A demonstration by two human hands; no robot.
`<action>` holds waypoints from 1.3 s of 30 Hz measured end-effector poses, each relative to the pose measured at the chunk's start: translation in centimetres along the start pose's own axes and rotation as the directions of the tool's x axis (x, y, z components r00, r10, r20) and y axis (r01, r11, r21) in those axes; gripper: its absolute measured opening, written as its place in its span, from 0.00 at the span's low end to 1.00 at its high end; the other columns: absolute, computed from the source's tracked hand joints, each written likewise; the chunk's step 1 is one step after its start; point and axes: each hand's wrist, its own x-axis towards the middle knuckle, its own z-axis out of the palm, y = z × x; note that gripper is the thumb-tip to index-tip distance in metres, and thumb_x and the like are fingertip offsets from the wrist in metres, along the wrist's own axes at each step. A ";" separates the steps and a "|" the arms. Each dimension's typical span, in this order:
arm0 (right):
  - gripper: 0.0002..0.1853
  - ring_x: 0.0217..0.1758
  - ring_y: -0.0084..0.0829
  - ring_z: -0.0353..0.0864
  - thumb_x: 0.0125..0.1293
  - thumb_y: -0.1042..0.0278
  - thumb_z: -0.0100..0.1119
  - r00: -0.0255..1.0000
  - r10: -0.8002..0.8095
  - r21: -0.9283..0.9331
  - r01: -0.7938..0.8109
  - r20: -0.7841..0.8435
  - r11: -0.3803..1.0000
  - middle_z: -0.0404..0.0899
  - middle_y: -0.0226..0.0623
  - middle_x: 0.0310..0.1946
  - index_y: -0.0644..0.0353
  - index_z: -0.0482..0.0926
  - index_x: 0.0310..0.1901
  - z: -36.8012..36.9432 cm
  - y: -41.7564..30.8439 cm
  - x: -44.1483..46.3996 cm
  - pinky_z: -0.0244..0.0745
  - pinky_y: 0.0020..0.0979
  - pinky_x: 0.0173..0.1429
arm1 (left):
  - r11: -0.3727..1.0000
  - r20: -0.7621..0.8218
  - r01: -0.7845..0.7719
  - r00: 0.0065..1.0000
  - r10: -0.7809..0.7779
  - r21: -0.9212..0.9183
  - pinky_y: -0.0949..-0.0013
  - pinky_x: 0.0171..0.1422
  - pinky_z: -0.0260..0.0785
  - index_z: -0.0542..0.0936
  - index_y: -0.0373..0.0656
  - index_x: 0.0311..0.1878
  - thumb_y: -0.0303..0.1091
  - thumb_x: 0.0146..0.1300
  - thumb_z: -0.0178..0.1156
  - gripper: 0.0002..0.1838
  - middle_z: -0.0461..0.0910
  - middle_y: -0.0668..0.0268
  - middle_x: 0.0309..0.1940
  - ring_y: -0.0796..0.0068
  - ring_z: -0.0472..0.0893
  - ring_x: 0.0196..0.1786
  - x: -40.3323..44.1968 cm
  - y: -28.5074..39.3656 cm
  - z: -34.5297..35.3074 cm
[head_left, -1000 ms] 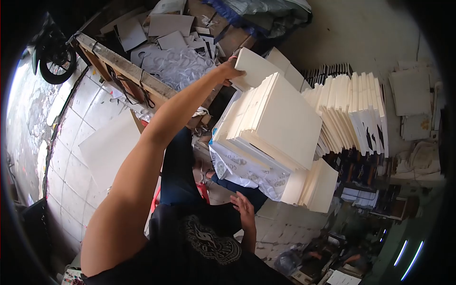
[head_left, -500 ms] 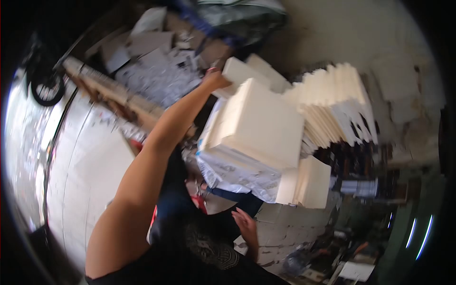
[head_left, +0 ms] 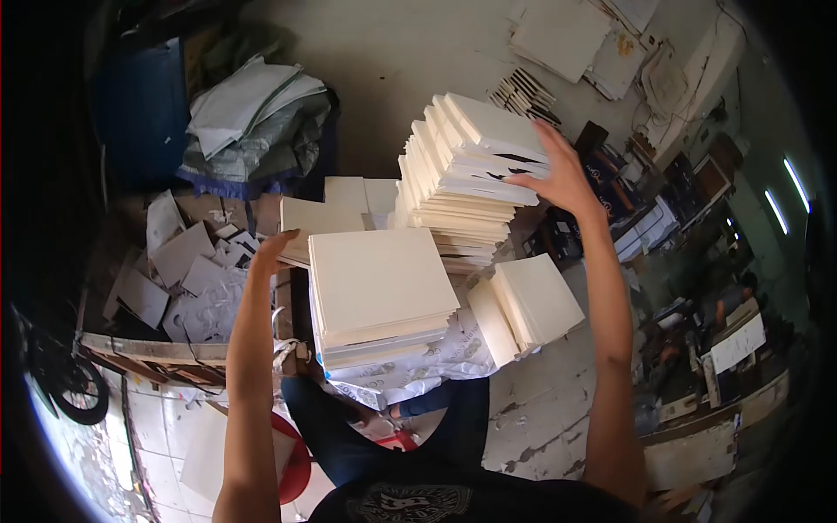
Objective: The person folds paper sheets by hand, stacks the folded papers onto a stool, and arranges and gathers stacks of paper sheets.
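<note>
My left hand [head_left: 277, 251] is closed on the near-left edge of a cream board [head_left: 303, 220], its fingers partly hidden. Right of it, a square stack of cream boards [head_left: 375, 275] rests on printed white wrapping [head_left: 445, 353]. Behind stands a tall, leaning stack of cream sheets [head_left: 449, 183] in uneven bundles. My right hand [head_left: 565, 179] is at that stack's right end, thumb and fingers spread beside the top bundles; whether it touches them I cannot tell. A smaller cream stack [head_left: 536, 301] sits at the right front, with one piece leaning against it.
A wooden-sided bin [head_left: 157, 350] of paper scraps stands at left, with a covered grey bundle [head_left: 270, 144] behind it. A red stool [head_left: 295, 453] is by my legs. Boxes [head_left: 615, 187] and cluttered shelving fill the right; a person [head_left: 732, 301] is farther off there.
The view has swung so that both arms show. My right hand has risen from near my lap to the tall stack. My left hand remains at the cream board.
</note>
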 end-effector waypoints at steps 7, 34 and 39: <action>0.54 0.73 0.44 0.62 0.45 0.44 0.77 0.969 0.154 -0.009 -0.155 0.194 0.988 0.61 0.51 0.70 0.65 0.62 0.69 -0.4 6.7 -1.4 0.57 0.38 0.75 | 0.922 -0.061 -0.385 0.920 0.387 0.037 0.55 0.49 0.75 0.73 0.35 0.59 0.45 0.57 0.67 0.31 0.79 0.56 0.50 0.58 0.81 0.48 -11.0 7.5 -1.1; 0.18 0.26 0.24 0.82 0.59 0.55 0.71 0.850 -0.079 0.198 0.210 -0.521 0.957 0.83 0.35 0.24 0.66 0.83 0.36 -20.8 -6.8 0.1 0.76 0.26 0.31 | 0.923 -0.018 -0.336 0.941 0.339 -0.186 0.61 0.53 0.75 0.74 0.30 0.56 0.40 0.67 0.57 0.23 0.79 0.53 0.50 0.61 0.81 0.50 -33.5 -0.7 13.1; 0.16 0.21 0.22 0.79 0.58 0.59 0.72 0.925 -0.046 0.318 0.176 -0.378 0.932 0.80 0.36 0.18 0.66 0.82 0.27 -19.5 -14.6 3.5 0.72 0.26 0.26 | 0.941 0.036 -0.245 0.965 0.260 -0.234 0.60 0.53 0.75 0.71 0.29 0.58 0.41 0.68 0.56 0.25 0.78 0.50 0.51 0.59 0.80 0.51 -33.1 -0.4 11.6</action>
